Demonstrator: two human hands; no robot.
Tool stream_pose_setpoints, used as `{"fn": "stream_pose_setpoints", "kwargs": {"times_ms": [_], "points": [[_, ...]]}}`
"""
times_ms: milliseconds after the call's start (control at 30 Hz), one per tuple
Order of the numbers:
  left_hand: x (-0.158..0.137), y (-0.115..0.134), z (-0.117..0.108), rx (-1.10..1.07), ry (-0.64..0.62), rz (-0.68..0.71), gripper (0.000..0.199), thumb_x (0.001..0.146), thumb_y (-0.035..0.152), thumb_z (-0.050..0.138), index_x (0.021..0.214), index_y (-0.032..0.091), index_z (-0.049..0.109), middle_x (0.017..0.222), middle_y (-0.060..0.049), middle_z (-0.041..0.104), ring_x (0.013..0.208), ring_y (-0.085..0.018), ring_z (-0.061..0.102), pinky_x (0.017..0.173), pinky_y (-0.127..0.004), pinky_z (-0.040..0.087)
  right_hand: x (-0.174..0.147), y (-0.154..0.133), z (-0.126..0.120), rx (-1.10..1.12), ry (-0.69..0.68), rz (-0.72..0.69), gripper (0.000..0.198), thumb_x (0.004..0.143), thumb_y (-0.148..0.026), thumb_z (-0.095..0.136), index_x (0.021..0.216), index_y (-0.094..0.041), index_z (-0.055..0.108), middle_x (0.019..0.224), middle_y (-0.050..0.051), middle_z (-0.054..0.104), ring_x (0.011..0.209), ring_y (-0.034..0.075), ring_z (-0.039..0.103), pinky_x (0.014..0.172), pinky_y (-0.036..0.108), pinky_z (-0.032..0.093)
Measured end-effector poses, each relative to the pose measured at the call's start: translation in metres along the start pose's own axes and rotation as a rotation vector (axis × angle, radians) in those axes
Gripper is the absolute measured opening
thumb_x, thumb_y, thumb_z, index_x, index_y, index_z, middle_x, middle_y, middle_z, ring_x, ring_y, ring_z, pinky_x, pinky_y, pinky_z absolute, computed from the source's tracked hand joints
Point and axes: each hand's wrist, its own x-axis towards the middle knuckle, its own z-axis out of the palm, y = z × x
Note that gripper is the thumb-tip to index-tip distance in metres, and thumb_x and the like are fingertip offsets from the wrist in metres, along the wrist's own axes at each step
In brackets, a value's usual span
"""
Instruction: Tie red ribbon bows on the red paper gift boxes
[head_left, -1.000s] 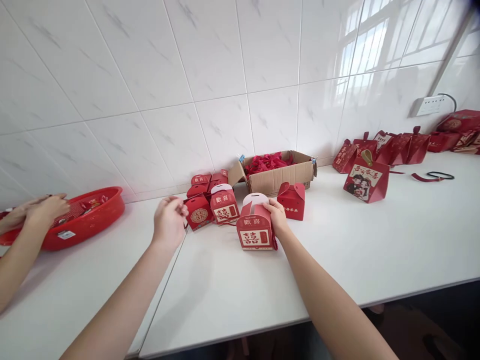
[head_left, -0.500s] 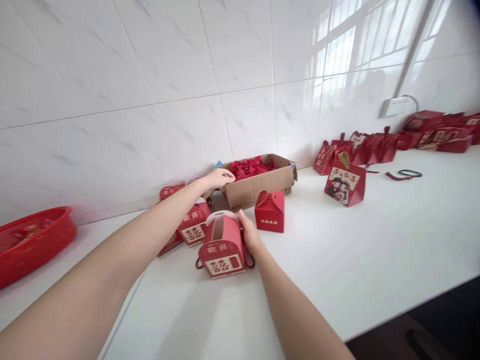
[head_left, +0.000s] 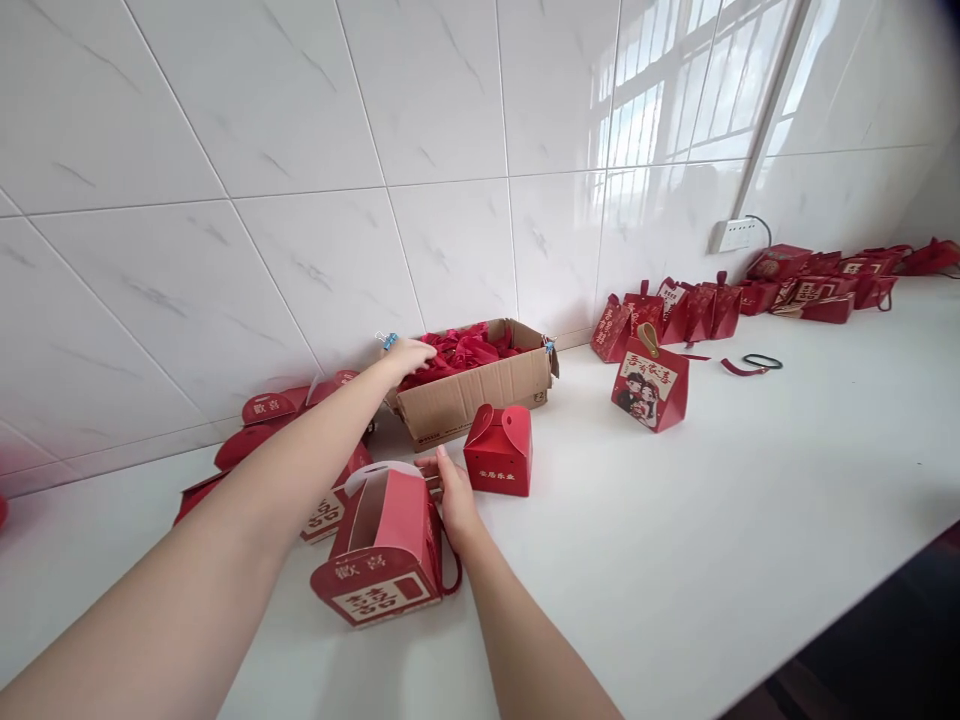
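Note:
My left hand (head_left: 411, 358) reaches over the left end of a cardboard box (head_left: 472, 393) and touches the heap of red ribbons (head_left: 469, 348) inside. Its fingertips are hidden there, so their grip does not show. Beside an open-topped red gift box (head_left: 386, 570) with a cream front label and a dark red cord, my right hand (head_left: 454, 498) is open, thumb raised and fingers stretched behind the box's right side. A smaller closed red box (head_left: 499, 462) stands just right of that hand.
More red gift boxes (head_left: 255, 425) stand behind my left forearm. To the right is a couple-print box (head_left: 651, 388) with a tan handle. Several red boxes (head_left: 679, 312) line the wall. A red strip and a dark loop (head_left: 762, 361) lie on the white counter (head_left: 600, 560).
The view has turned right and closer. My left hand has gone further in over the ribbons. My right hand stays beside the open gift box, its fingers now showing behind it.

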Motion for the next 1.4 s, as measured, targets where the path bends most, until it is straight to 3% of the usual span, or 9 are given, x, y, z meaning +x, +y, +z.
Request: {"fn": "stream_pose_setpoints", "kwargs": {"times_ms": [267,533,700,767,867,933,1033,1167,1400], "points": [[-0.051,0.074,-0.085,-0.466,0.174,-0.109,0.012,0.070,0.012,0.064,0.080,0.015,0.058,0.072,-0.002,0.062,0.068,-0.011,0.063,0.071,-0.028,0.050,-0.012,-0.001,0.000,-0.103,0.020,-0.050,0.058,0.075,-0.070,0.045,0.076,-0.016,0.066,0.080,0.007,0.067,0.072,0.018,0.058,0.063,0.027,0.043],[-0.227,0.122,-0.178,-0.574,0.096,-0.011,0.039,0.070,0.003,0.059,0.105,0.016,0.067,0.075,-0.001,0.062,0.052,-0.007,0.053,0.051,-0.021,0.044,-0.043,-0.033,0.007,-0.224,0.237,-0.151,0.054,0.080,-0.063,0.040,0.076,-0.015,0.063,0.081,0.011,0.067,0.077,0.023,0.061,0.070,0.034,0.046],[-0.358,0.115,-0.189,-0.246,0.275,0.076,0.034,0.081,0.014,0.057,0.112,0.021,0.068,0.051,0.002,0.056,0.053,-0.011,0.053,0.057,-0.020,0.045,-0.129,-0.072,0.005,-0.263,0.564,-0.443,0.035,0.084,-0.048,0.043,0.100,-0.021,0.058,0.115,0.005,0.059,0.112,0.019,0.048,0.090,0.030,0.036],[-0.407,0.108,-0.174,-0.087,0.204,0.031,0.031,0.087,0.018,0.054,0.114,0.025,0.067,0.058,0.001,0.062,0.051,-0.010,0.054,0.056,-0.020,0.046,-0.184,-0.064,0.014,-0.290,0.311,-0.496,0.036,0.086,-0.049,0.043,0.086,-0.020,0.063,0.101,0.005,0.064,0.101,0.020,0.054,0.084,0.031,0.038],[-0.464,0.095,-0.140,-0.044,-0.051,0.011,0.033,0.090,0.018,0.048,0.116,0.029,0.065,0.101,-0.005,0.070,0.061,-0.010,0.061,0.062,-0.021,0.050,-0.255,-0.031,0.039,-0.248,-0.388,0.105,0.059,0.091,-0.059,0.029,0.080,-0.017,0.069,0.090,0.009,0.068,0.094,0.023,0.058,0.084,0.035,0.039],[-0.491,0.085,-0.120,-0.042,-0.139,0.060,0.032,0.089,0.014,0.049,0.111,0.028,0.067,0.110,-0.007,0.068,0.090,-0.017,0.065,0.081,-0.024,0.050,-0.277,-0.012,0.055,-0.016,-0.434,0.354,0.056,0.090,-0.061,0.033,0.085,-0.017,0.069,0.092,0.008,0.068,0.096,0.023,0.060,0.088,0.036,0.040],[-0.519,0.066,-0.103,-0.084,-0.207,0.054,0.031,0.089,0.012,0.046,0.109,0.025,0.066,0.097,-0.006,0.070,0.086,-0.016,0.066,0.076,-0.021,0.051,-0.274,-0.004,0.059,0.312,-0.323,0.498,0.037,0.089,-0.049,0.049,0.086,-0.017,0.066,0.083,0.004,0.067,0.081,0.017,0.063,0.080,0.031,0.045],[-0.535,0.035,-0.112,0.058,-0.103,-0.021,0.035,0.088,0.016,0.052,0.121,0.026,0.056,0.094,-0.005,0.070,0.075,-0.014,0.066,0.068,-0.019,0.050,-0.248,-0.028,0.037,0.390,-0.183,0.407,0.019,0.087,-0.034,0.056,0.081,-0.017,0.063,0.067,-0.001,0.058,0.064,0.012,0.057,0.067,0.026,0.048],[-0.470,0.012,-0.178,0.358,0.026,0.135,0.014,0.085,0.023,0.056,0.094,0.023,0.067,0.087,-0.002,0.071,0.069,-0.014,0.062,0.063,-0.025,0.045,-0.240,-0.097,-0.021,0.319,0.097,0.048,0.013,0.088,-0.022,0.048,0.079,-0.017,0.058,0.068,-0.002,0.049,0.059,0.008,0.051,0.061,0.023,0.050]]}}
